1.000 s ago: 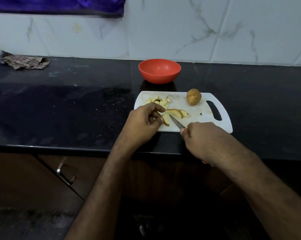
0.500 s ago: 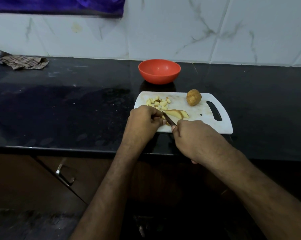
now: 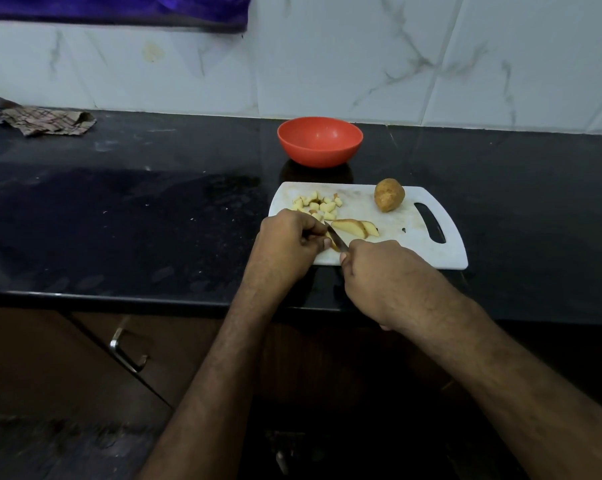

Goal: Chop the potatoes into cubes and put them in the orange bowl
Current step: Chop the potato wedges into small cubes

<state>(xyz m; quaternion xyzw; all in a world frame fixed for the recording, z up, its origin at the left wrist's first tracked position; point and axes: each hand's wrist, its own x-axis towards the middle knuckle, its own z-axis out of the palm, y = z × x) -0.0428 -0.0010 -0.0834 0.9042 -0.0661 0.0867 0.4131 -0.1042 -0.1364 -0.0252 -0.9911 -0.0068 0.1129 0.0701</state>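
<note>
A white cutting board (image 3: 410,233) lies on the black counter. On its near left corner my left hand (image 3: 285,244) pinches a potato wedge (image 3: 333,244), mostly hidden under my fingers. My right hand (image 3: 379,271) grips a small knife (image 3: 336,238) whose blade lies across that wedge. Two more wedges (image 3: 355,227) lie just beyond the blade. A pile of several potato cubes (image 3: 318,204) sits at the board's far left. A whole unpeeled potato (image 3: 389,195) rests near the board's far edge. The orange bowl (image 3: 320,142) stands behind the board with nothing visible inside.
A crumpled checked cloth (image 3: 43,120) lies at the counter's far left by the tiled wall. The board's handle slot (image 3: 429,222) points right. Below the counter edge a cabinet handle (image 3: 126,348) sticks out.
My right hand has slid left and closer to my left hand, bringing the knife blade onto the wedge my left hand holds. The left hand stays almost still.
</note>
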